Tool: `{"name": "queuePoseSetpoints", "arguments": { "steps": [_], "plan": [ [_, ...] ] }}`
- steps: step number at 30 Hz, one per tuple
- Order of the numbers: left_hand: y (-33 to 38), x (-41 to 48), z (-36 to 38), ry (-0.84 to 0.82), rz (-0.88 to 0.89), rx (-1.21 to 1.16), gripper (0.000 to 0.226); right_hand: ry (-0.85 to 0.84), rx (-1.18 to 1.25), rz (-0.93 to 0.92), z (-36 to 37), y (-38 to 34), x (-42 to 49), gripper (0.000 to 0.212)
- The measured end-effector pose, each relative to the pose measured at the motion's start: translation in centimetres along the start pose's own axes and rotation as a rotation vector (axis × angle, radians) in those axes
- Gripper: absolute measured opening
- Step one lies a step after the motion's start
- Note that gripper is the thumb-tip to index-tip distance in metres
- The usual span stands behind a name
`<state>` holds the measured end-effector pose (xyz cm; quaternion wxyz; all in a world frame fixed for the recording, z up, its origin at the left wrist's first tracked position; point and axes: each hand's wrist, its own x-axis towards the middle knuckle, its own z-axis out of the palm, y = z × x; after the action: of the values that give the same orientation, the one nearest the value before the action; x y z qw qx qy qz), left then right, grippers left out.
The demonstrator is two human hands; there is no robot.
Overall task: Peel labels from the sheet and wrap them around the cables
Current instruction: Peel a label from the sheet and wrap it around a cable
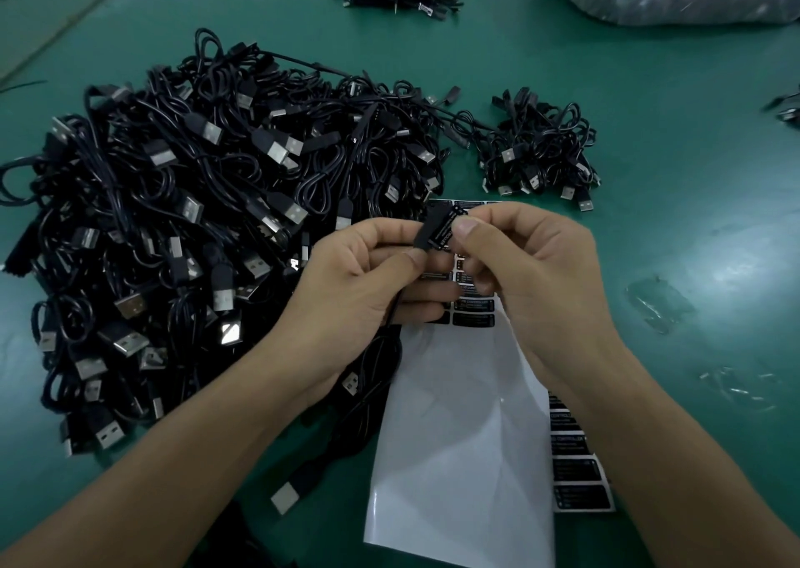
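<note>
Both hands are up over the label sheet (459,429) at the near edge of the table (692,134). The left hand (363,277) pinches 1 cable (422,234) between thumb and fingers, and the right hand (528,273) pinches a black label (449,226) against it. A big cable pile (195,203) sits toward the left edge.

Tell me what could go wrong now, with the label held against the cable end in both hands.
1. The right hand pinches the label against the cable that the left hand holds; it may go on skewed or stick to the thumb.
2. The cable's loose length trails down beside the cable pile and along the label sheet; lifting it might snag the pile or drag the sheet.
</note>
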<state>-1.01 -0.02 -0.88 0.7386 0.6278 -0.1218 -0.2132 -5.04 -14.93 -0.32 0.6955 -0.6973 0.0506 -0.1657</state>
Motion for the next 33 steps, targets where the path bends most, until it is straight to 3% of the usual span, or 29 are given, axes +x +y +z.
{"name": "queuePoseSetpoints", "arguments": {
  "steps": [5,9,16,22,27,33],
  "plan": [
    [0.2,-0.1,-0.2,0.127,0.074,0.005,0.019,-0.164,0.165,0.153,-0.2,-0.5,0.1,0.014],
    [0.4,0.0,-0.3,0.135,0.063,-0.048,0.025,-0.248,0.187,0.182,-0.2,-0.5,-0.2,0.013],
    [0.2,-0.2,-0.4,0.098,0.119,0.01,0.014,-0.27,-0.019,0.037,-0.2,0.0,-0.1,0.023],
    [0.3,-0.2,-0.3,0.112,0.113,-0.02,0.017,-0.197,-0.139,-0.053,-0.4,0.5,0.2,0.016],
    [0.1,-0.2,-0.3,0.131,0.148,0.061,0.023,-0.172,-0.408,-0.204,-0.5,0.6,0.0,0.025],
    [0.1,-0.1,-0.1,0.217,0.137,0.109,0.022,-0.15,-0.457,-0.238,-0.7,0.6,-0.1,0.03]
  ]
}}
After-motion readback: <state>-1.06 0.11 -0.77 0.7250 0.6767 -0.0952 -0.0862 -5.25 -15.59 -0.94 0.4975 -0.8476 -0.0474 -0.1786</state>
